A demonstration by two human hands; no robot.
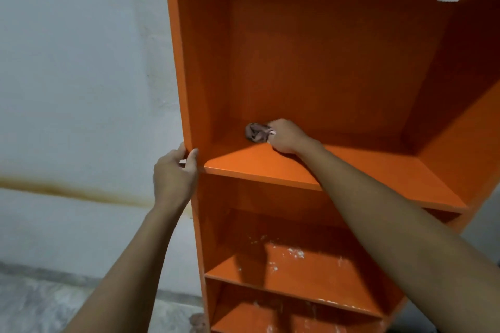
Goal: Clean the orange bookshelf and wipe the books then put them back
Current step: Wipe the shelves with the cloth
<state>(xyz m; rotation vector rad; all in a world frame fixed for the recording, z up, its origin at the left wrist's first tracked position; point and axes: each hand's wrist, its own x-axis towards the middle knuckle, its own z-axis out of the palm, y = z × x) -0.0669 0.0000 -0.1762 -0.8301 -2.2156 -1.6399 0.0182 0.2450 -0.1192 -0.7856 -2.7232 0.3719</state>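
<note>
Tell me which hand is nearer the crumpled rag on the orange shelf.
Right. The right hand grips the rag in the back left corner of the shelf; the left hand is apart from it, holding the front edge of the left side panel.

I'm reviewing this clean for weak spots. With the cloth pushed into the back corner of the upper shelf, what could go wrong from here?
1. The cloth in the right hand is a small bunched wad, so strokes may skip much of the upper shelf.
2. Pushing deep could rock the bookshelf; the left hand gripping its side panel looks like the only brace.
3. White flecks on the lower shelf may resist wiping.
</note>
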